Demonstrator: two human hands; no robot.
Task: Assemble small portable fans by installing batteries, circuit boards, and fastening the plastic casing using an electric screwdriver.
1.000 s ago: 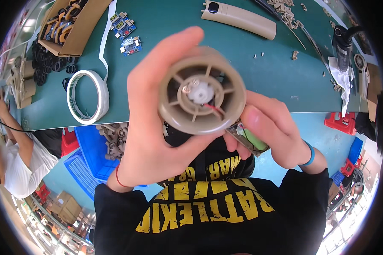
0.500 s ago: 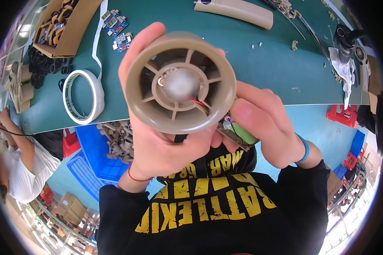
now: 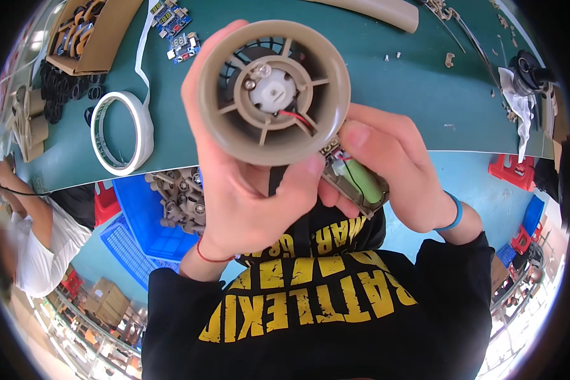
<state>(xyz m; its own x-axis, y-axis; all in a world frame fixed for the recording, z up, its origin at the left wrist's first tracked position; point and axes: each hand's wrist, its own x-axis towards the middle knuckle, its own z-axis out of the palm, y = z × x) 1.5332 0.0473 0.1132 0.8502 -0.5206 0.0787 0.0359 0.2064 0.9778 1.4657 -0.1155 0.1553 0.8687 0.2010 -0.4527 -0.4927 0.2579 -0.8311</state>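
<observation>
Wrapped around the round head of a beige handheld fan (image 3: 335, 95), my left hand (image 3: 244, 206) holds it tilted so the ring faces up. Spokes inside the ring carry a white motor (image 3: 273, 92) with red and dark wires. My right hand (image 3: 392, 164) grips the fan's opened handle (image 3: 373, 206), thumb near a small circuit board and fingers beneath. A green cylindrical battery (image 3: 363, 182) with a black wire lies in that handle. My left thumb presses by the joint of head and handle.
On the green table (image 3: 399, 82) are a white tape roll (image 3: 147, 136), blue circuit boards (image 3: 169, 19), black rings (image 3: 60, 95), a cardboard box (image 3: 107, 41) and a beige handle shell (image 3: 380, 11). A black tool (image 3: 531, 73) stands right. Below left is a blue crate (image 3: 136, 209) of beige parts; a person (image 3: 50, 247) sits beyond.
The fan has moved up a little and tilted, so the motor and wires now show clearly. My right hand has shifted slightly up, and more of the battery and handle is visible.
</observation>
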